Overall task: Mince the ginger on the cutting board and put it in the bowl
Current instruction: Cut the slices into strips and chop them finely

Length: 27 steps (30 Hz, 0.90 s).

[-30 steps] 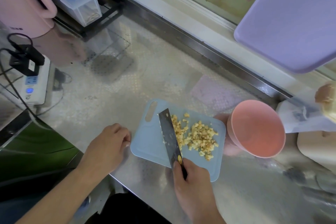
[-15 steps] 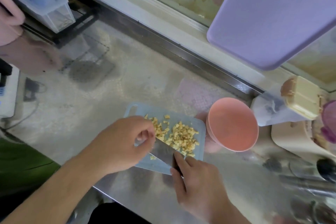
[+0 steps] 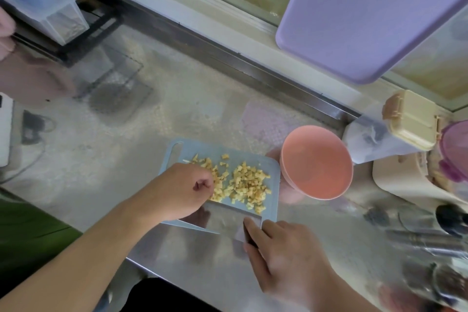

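Diced yellow ginger [image 3: 249, 182] lies in a loose pile on the small light-blue cutting board [image 3: 177, 157]. My left hand [image 3: 177, 190] is over the board's left half, fingers curled down into the left part of the pile. My right hand [image 3: 283, 256] grips the handle of a knife [image 3: 222, 218]. Its wide blade lies nearly flat along the board's near edge, just under the pile. An empty pink bowl [image 3: 316, 167] stands right beside the board's right edge.
A purple board [image 3: 367, 15] leans at the window, upper right. A clear container with a beige lid [image 3: 410, 119] lies behind the bowl. Blurred utensils [image 3: 430, 240] are at the right. A clear box [image 3: 45, 12] sits on a black rack, far left. The steel counter's front edge [image 3: 141, 266] is close.
My left hand went from the counter to the blade, then into the ginger pile. The knife turned from pointing away to lying flat along the board's near edge.
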Tool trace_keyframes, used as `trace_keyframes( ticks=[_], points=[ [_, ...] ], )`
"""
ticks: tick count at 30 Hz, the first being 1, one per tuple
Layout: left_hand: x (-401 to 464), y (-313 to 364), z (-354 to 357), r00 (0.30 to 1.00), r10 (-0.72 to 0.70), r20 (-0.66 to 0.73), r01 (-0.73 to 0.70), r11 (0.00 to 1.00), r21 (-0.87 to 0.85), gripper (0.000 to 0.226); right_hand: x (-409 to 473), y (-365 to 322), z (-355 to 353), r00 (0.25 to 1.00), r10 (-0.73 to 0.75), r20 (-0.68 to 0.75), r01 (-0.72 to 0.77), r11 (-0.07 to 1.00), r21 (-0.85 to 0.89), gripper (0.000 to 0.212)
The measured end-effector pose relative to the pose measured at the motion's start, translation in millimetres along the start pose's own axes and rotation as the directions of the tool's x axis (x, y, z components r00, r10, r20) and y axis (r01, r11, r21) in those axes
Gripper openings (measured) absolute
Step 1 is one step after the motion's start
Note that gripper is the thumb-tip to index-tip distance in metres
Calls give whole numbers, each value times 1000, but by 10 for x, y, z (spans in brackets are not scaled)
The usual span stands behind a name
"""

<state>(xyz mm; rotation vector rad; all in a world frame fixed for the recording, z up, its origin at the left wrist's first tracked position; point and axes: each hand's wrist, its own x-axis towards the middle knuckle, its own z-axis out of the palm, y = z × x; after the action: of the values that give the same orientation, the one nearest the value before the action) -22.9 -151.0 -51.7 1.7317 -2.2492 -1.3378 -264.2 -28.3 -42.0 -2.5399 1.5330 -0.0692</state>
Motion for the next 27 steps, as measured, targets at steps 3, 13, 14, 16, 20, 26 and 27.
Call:
trace_keyframes(
  ticks=[3,13,14,16,20,26,27],
  points=[
    [35,-69,-56,997,-70,10,70,997,25,32,-1,26,-38,1000,-28,-9,28,999,24,39],
    [-28,-141,-249,816,-373,-442,55,811,-583,22,13,47,-77,890,397,223,-455,746,487,13],
    [-47,-108,-228,797,-373,-476,46,823,-567,17,45,32,-79,849,454,269,-517,610,601,17],
    [-87,-14,-142,815,-299,-496,-9,850,-527,13,124,-11,-85,749,544,378,-582,266,769,29],
    [-118,189,160,892,9,-452,-194,910,-366,23,248,-120,-107,676,564,475,-533,-71,843,37],
    [76,268,524,893,179,-413,-260,954,-148,17,314,-174,-61,649,582,491,-460,-214,862,35],
    [94,221,559,897,158,-413,-230,964,-131,17,312,-161,-61,640,591,491,-451,-228,863,34]
  ],
)
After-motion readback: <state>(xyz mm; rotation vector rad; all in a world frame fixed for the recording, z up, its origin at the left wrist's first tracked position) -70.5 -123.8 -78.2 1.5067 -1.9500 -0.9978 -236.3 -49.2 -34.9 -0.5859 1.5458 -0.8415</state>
